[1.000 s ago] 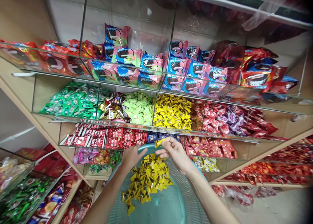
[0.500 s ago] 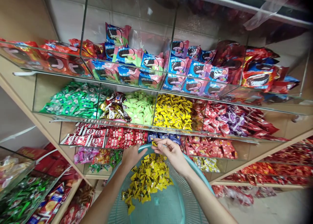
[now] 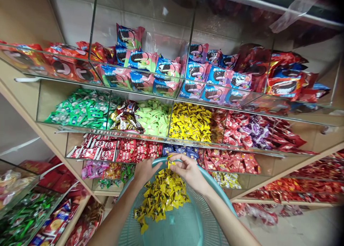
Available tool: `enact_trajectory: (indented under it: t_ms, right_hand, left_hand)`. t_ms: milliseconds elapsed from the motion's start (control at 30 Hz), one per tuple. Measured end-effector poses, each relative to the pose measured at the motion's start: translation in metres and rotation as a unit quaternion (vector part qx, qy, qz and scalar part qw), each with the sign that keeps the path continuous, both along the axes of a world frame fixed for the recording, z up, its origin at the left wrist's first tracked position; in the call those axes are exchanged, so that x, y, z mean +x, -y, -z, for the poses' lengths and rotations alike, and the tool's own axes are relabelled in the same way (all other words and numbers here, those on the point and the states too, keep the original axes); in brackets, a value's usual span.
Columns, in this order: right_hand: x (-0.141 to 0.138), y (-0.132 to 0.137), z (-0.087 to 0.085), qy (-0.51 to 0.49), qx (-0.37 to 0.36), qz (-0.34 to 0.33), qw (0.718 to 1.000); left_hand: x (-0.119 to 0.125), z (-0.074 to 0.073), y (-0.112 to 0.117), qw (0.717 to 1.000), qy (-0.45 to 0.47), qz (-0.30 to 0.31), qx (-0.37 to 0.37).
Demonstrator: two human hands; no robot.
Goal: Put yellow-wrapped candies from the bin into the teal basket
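Observation:
A teal plastic basket [image 3: 215,179] is in front of me, tilted so that its inside shows. Yellow-wrapped candies [image 3: 166,195] lie heaped against its far side. My left hand [image 3: 144,172] is closed on the far rim, thumb inside and fingers over the edge. Just to the right, my right hand [image 3: 186,169] pinches a yellow-wrapped candy [image 3: 170,162] between thumb and fingers, above the heap and close to the rim. Beyond the basket, more yellow candies [image 3: 190,123] fill a compartment of the glass-fronted shelf.
Green-wrapped candies [image 3: 83,109], pale green packets [image 3: 152,117] and red and purple sweets [image 3: 249,131] fill neighbouring compartments. Overhead, a glass shelf edge [image 3: 129,73] juts out below blue and pink cookie packs [image 3: 141,60]. Another candy bin [image 3: 21,203] stands at lower left.
The candy in my right hand has turned more upright, and the right fingers have shifted slightly around it. My left hand and the basket have stayed in place.

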State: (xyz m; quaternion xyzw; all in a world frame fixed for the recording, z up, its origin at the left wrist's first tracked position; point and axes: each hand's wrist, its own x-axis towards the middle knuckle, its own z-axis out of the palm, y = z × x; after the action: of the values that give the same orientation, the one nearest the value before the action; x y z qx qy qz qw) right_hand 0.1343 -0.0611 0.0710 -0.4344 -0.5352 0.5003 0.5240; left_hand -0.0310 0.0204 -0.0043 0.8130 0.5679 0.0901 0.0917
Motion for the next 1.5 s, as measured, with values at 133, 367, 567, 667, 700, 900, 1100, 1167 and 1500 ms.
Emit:
enact_trajectory:
  t_ms: [133, 367, 567, 667, 700, 900, 1100, 1167, 1500]
  right_hand:
    - [-0.0004, 0.0016, 0.0014, 0.000, -0.029, -0.020, 0.999]
    - [-0.0003, 0.0022, 0.0034, -0.006, -0.034, -0.022, 0.999]
    - [0.0001, 0.0028, 0.0036, -0.005, -0.041, -0.025, 0.999]
    - [-0.0004, 0.0032, 0.0031, -0.001, -0.046, -0.024, 0.999]
    - [-0.0007, 0.0033, 0.0030, -0.001, -0.046, -0.024, 0.999]
    - [-0.0014, 0.0027, 0.0035, -0.006, -0.046, -0.025, 0.999]
    - [-0.0004, 0.0028, 0.0048, -0.015, -0.042, -0.029, 0.999]
    - [-0.0002, 0.0030, 0.0058, -0.011, -0.038, -0.027, 0.999]
    - [-0.0008, 0.0033, 0.0089, 0.016, -0.030, -0.020, 0.999]
  left_hand:
    - [-0.0002, -0.0006, 0.0004, 1.000, 0.002, 0.000, -0.001]
    - [0.0008, -0.0015, 0.0000, 1.000, 0.000, 0.002, -0.007]
    - [0.0003, -0.0011, -0.0001, 1.000, 0.003, 0.000, -0.010]
    - [0.0003, -0.0002, -0.0005, 1.000, 0.004, 0.000, -0.010]
    - [0.0003, 0.0002, -0.0007, 1.000, 0.004, -0.001, -0.009]
    - [0.0004, 0.0015, -0.0014, 1.000, 0.003, 0.000, -0.006]
    - [-0.0002, 0.0021, -0.0016, 1.000, 0.001, 0.002, 0.003]
    - [-0.0002, 0.0019, -0.0015, 1.000, 0.000, 0.002, 0.008]
    - [0.0000, -0.0001, -0.0004, 1.000, 0.001, 0.000, -0.005]
